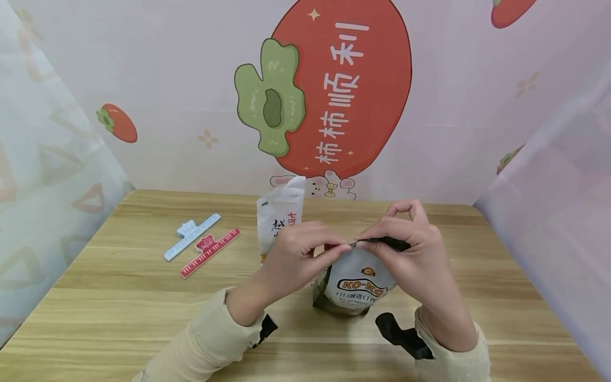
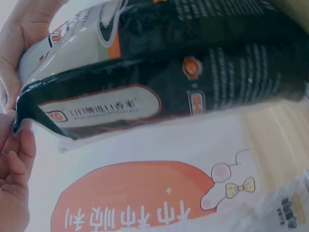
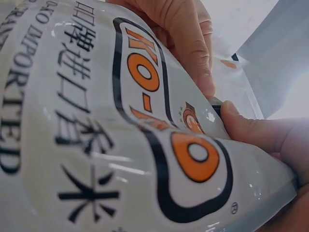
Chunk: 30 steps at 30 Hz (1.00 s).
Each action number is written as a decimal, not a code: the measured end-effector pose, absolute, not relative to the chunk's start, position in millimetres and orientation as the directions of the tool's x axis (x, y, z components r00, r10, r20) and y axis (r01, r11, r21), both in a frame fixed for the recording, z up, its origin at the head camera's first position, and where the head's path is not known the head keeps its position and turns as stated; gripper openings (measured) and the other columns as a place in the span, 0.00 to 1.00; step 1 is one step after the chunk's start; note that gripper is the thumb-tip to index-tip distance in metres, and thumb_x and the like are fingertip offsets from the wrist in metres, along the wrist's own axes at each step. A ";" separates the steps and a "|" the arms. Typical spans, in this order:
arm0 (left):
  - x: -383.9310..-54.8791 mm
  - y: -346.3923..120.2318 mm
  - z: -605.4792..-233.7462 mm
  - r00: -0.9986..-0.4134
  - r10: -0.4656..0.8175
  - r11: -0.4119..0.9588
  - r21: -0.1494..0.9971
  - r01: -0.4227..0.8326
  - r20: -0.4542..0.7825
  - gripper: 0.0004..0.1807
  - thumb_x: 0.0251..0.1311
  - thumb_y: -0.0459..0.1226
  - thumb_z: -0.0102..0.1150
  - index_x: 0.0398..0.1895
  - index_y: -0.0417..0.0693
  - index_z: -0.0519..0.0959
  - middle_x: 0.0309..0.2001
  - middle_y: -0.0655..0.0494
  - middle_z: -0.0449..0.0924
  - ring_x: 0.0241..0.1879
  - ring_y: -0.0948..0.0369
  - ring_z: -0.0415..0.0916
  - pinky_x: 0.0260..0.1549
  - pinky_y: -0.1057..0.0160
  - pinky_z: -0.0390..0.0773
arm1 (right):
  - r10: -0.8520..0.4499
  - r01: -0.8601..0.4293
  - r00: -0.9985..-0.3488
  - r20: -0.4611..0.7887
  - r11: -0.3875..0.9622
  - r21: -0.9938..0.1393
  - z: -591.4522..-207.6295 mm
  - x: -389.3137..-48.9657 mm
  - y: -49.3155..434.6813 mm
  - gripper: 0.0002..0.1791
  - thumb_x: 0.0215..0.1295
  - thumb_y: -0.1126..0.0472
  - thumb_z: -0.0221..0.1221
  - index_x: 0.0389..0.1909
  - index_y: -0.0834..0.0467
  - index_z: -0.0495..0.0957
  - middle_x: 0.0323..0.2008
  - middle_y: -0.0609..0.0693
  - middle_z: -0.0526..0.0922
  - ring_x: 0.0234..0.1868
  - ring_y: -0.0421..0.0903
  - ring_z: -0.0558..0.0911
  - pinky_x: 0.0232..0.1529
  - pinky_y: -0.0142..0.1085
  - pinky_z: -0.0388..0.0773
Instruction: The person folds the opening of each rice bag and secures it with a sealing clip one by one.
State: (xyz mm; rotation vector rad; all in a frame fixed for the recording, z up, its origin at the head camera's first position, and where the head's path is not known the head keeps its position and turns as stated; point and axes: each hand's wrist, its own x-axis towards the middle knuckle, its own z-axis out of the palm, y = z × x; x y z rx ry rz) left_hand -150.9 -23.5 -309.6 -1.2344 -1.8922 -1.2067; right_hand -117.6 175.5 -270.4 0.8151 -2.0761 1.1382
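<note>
A white and dark green KO-KO rice bag stands upright on the wooden table in front of me. My left hand pinches its top edge between thumb and fingers, left of the middle. From the right, my right hand pinches the same edge, where a dark strip of the bag's top shows folded over. The thumbs of both hands nearly meet at the rim. In the left wrist view the bag's dark printed side is seen. Up close in the right wrist view, the white front bulges and creases below the fingertips.
Behind my left hand stands a white bag with black and red lettering. To the left, a light blue ruler-shaped clip and a red one lie side by side. A printed cloth hangs behind the table.
</note>
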 end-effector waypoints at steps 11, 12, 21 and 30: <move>-149.4 -31.9 -309.8 -0.430 0.457 0.220 0.369 0.903 0.779 0.02 0.55 0.31 0.71 0.31 0.45 0.86 0.26 0.59 0.83 0.26 0.68 0.73 0.22 0.74 0.71 | -0.173 -0.734 -0.633 0.754 0.442 -0.515 -270.4 -116.9 174.8 0.15 0.37 0.80 0.73 0.21 0.57 0.87 0.24 0.47 0.79 0.40 0.38 0.71 0.33 0.23 0.71; -149.1 -32.6 -309.3 -0.429 0.463 0.226 0.365 0.903 0.775 0.03 0.55 0.31 0.71 0.31 0.45 0.86 0.26 0.59 0.83 0.26 0.68 0.74 0.23 0.75 0.71 | -0.168 -0.731 -0.636 0.753 0.445 -0.518 -270.2 -116.9 174.9 0.15 0.37 0.80 0.74 0.21 0.57 0.87 0.25 0.47 0.78 0.39 0.37 0.71 0.32 0.22 0.71; -148.1 -37.0 -306.4 -0.436 0.495 0.249 0.358 0.900 0.751 0.03 0.54 0.30 0.71 0.31 0.45 0.86 0.26 0.59 0.83 0.28 0.66 0.76 0.25 0.78 0.69 | -0.187 -0.705 -0.667 0.721 0.470 -0.531 -266.4 -113.9 178.3 0.16 0.39 0.80 0.73 0.23 0.57 0.88 0.32 0.46 0.76 0.42 0.37 0.70 0.30 0.22 0.72; -146.7 -40.6 -308.2 -0.519 0.482 0.215 0.480 0.851 0.706 0.02 0.56 0.30 0.69 0.30 0.44 0.86 0.25 0.58 0.82 0.27 0.66 0.74 0.22 0.76 0.69 | -0.211 -0.708 -0.669 0.713 0.473 -0.525 -265.3 -113.7 181.2 0.16 0.40 0.81 0.72 0.25 0.57 0.88 0.33 0.45 0.75 0.43 0.37 0.69 0.27 0.22 0.71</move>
